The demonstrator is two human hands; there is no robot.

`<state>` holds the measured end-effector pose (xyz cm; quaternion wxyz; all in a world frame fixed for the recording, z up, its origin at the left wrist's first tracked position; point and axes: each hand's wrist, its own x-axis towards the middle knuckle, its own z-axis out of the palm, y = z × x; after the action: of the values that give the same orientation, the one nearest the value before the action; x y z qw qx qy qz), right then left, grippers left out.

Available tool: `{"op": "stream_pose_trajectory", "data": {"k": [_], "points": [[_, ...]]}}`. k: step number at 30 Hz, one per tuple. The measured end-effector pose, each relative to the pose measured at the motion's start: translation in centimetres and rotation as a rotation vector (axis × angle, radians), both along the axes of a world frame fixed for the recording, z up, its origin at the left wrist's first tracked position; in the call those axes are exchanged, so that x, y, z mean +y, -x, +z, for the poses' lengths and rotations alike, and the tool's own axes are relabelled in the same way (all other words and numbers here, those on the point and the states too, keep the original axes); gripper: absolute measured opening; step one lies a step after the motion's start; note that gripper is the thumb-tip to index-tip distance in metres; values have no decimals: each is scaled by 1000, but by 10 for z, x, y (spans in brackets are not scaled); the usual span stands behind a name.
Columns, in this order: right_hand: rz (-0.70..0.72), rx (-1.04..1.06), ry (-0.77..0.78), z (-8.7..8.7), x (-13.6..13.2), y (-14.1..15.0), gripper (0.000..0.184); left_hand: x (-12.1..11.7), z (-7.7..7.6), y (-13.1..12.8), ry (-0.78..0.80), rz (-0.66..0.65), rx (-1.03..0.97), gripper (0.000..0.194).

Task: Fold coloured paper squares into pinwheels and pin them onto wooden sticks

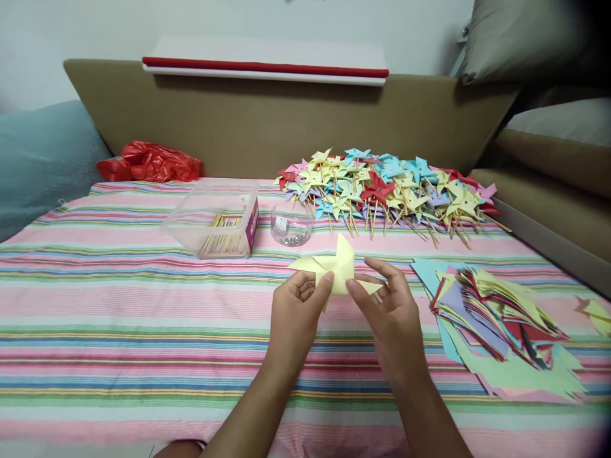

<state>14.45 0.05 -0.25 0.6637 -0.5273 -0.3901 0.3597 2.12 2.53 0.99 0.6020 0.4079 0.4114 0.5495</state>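
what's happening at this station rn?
A person holds a pale yellow paper pinwheel between the left hand and right hand, over a striped cloth. Beyond it sit a clear plastic box of sticks and a small round container with tiny metallic pieces. A pile of pinwheels on sticks lies at the back, with stacked colored paper at the right.

Head-worn view looks forward and down over both hands.

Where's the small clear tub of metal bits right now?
Head view, centre: the small clear round tub sits just right of the clear rectangular box.
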Motion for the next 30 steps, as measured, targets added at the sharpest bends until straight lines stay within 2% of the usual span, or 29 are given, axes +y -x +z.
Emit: {"op": "stream_pose_trajectory", "data": {"k": [2,5,8,12,17,21,23,26,29,30], "points": [[113,-69,-24,2,-1,-5,75,-2,4,6,28,-1,-41,27],[184,-145,-98,1,-1,-6,89,-6,9,14,84,-25,-126,30],[186,-123,-165,-2,0,0,84,-10,12,20,90,-56,-155,31],[228,-113,-249,-3,-1,8,87,-19,20,24,55,-47,-152,31],[232,-83,-237,2,-6,15,84,-28,29,28,0,-27,-140,29],[250,-168,-204,10,-19,17,89,-27,23,35,-9,-15,-154,32],[220,-229,-186,13,-26,12,78,-24,16,38,-17,5,-140,34],[65,-301,-143,12,-23,-5,54,-22,7,37,-27,-7,-149,38],[-65,-440,-64,10,8,-27,47,-23,4,32,-35,-66,-175,42],[-56,-495,-50,12,26,-33,45,-24,4,31,-32,-90,-187,43]]}}
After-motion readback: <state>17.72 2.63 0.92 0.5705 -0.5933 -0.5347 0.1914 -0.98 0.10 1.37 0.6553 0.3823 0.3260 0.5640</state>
